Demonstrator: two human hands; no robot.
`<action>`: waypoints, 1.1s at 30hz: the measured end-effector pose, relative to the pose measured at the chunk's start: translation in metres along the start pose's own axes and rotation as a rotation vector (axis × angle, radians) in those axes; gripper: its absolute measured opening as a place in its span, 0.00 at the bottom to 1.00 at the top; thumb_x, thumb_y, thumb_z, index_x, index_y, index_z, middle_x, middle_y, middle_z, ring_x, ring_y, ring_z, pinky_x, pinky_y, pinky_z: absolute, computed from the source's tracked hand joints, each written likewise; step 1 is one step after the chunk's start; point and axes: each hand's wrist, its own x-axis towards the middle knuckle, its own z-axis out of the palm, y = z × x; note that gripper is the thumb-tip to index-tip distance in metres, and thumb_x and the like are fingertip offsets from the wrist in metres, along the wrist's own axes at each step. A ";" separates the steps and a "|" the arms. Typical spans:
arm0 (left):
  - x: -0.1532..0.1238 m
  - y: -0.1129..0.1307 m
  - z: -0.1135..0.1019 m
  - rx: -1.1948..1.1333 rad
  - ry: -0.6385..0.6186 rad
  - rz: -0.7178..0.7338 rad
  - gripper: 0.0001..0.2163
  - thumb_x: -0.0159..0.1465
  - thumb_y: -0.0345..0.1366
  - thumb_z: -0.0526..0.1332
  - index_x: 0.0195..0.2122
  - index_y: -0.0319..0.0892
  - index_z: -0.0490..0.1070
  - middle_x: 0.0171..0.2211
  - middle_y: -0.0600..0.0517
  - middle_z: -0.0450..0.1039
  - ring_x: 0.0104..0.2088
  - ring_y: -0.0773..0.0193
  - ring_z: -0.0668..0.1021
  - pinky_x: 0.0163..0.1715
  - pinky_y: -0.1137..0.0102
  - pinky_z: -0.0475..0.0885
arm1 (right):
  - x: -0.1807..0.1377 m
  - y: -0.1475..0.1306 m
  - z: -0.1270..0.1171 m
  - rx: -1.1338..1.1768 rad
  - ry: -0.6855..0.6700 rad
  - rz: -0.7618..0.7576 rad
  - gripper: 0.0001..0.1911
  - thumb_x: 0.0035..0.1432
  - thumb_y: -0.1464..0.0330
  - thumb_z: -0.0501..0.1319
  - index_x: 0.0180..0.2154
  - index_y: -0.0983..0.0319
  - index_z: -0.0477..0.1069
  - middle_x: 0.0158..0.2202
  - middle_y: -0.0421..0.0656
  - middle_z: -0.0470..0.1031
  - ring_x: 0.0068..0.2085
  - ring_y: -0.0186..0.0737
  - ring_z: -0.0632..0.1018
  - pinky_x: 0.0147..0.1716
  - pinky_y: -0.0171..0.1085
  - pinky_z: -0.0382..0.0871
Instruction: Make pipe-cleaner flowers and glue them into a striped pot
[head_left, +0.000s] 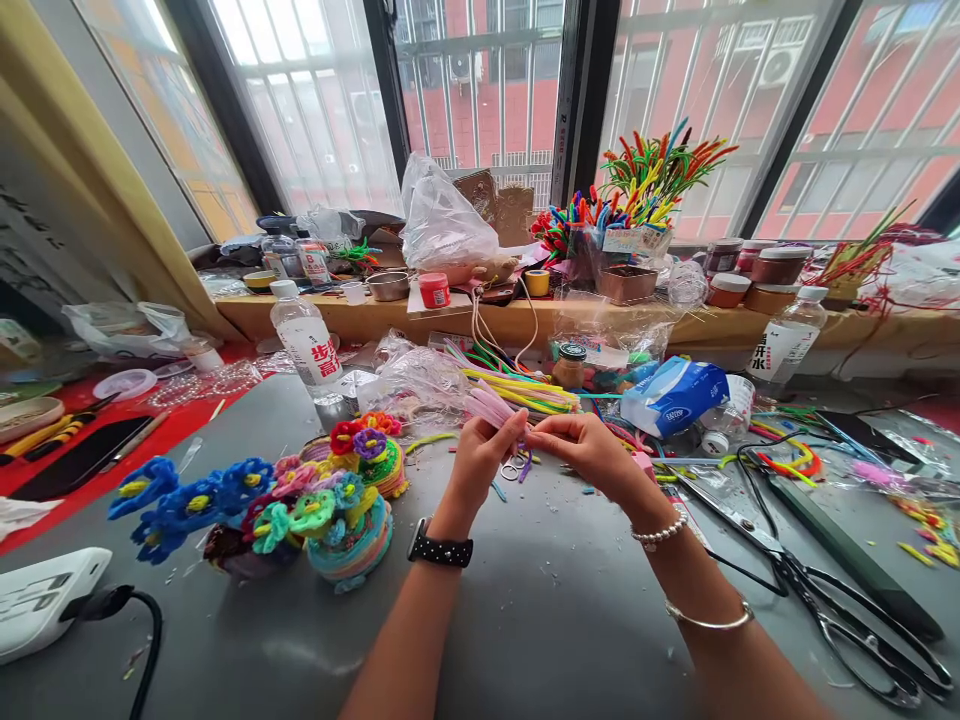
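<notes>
My left hand [480, 460], with a watch on its wrist, is closed round a bundle of pale pink pipe cleaners [489, 405] whose ends stick up past the fingers. Close beside it, my right hand [589, 452] has thumb and forefinger pinched at the lower end of the same bundle; the exact contact is partly hidden by the fingers. Just under the hands lie small rings [512, 470] and a short purple piece [525, 466]. Behind them rests a pile of yellow pipe cleaners [551, 398]. Left of my hands stand fuzzy flowers, among them blue ones [196, 500], in round pots [351, 545].
Large black-handled scissors [810, 590] and a dark green bar [855, 560] lie at the right. A blue tissue pack [675, 395] sits behind my right hand. Water bottles [306, 340] stand near the wooden ledge [360, 318]. A white power strip [52, 600] is at lower left.
</notes>
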 end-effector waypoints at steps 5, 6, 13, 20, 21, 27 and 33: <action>0.002 -0.001 0.001 0.035 0.020 -0.040 0.16 0.47 0.45 0.62 0.14 0.37 0.62 0.11 0.59 0.55 0.14 0.77 0.57 0.15 0.75 0.48 | 0.002 0.004 0.004 -0.121 0.076 -0.058 0.15 0.50 0.58 0.56 0.29 0.64 0.70 0.27 0.42 0.72 0.27 0.33 0.68 0.26 0.32 0.60; 0.002 -0.001 0.001 0.033 0.018 -0.040 0.17 0.46 0.45 0.62 0.13 0.38 0.60 0.10 0.59 0.54 0.14 0.77 0.57 0.15 0.75 0.48 | 0.002 0.003 0.005 -0.137 0.084 -0.074 0.15 0.51 0.58 0.56 0.29 0.64 0.70 0.27 0.42 0.72 0.28 0.34 0.69 0.27 0.32 0.61; 0.003 0.001 -0.001 -0.031 0.006 -0.051 0.17 0.46 0.43 0.62 0.13 0.39 0.56 0.10 0.60 0.52 0.14 0.77 0.56 0.15 0.76 0.49 | 0.000 -0.004 0.009 -0.232 0.126 -0.131 0.14 0.53 0.60 0.54 0.29 0.63 0.71 0.27 0.43 0.74 0.28 0.35 0.70 0.27 0.33 0.62; 0.004 -0.002 0.000 -0.038 -0.023 -0.077 0.17 0.48 0.43 0.61 0.13 0.39 0.55 0.10 0.60 0.52 0.13 0.78 0.55 0.14 0.76 0.47 | 0.000 0.001 0.010 -0.413 0.164 -0.201 0.12 0.54 0.63 0.54 0.29 0.61 0.72 0.27 0.43 0.75 0.28 0.36 0.71 0.29 0.34 0.60; 0.004 -0.002 0.000 -0.045 -0.026 -0.083 0.17 0.48 0.43 0.61 0.13 0.39 0.55 0.10 0.60 0.52 0.14 0.77 0.55 0.15 0.76 0.47 | 0.000 0.001 0.009 -0.408 0.171 -0.212 0.12 0.54 0.63 0.54 0.29 0.61 0.72 0.28 0.43 0.75 0.28 0.37 0.71 0.30 0.34 0.60; 0.000 0.006 -0.007 -0.185 -0.263 -0.077 0.16 0.46 0.46 0.63 0.28 0.38 0.68 0.15 0.58 0.59 0.17 0.75 0.59 0.19 0.75 0.54 | -0.004 -0.002 -0.004 0.111 -0.046 0.045 0.15 0.49 0.58 0.58 0.27 0.64 0.71 0.18 0.36 0.62 0.18 0.27 0.58 0.17 0.30 0.49; -0.005 0.007 -0.011 -0.080 -0.354 -0.049 0.17 0.43 0.44 0.65 0.28 0.36 0.70 0.19 0.54 0.66 0.19 0.73 0.63 0.20 0.75 0.54 | -0.007 0.005 -0.008 0.662 -0.416 0.291 0.13 0.47 0.60 0.61 0.25 0.65 0.65 0.16 0.30 0.46 0.18 0.24 0.46 0.14 0.28 0.37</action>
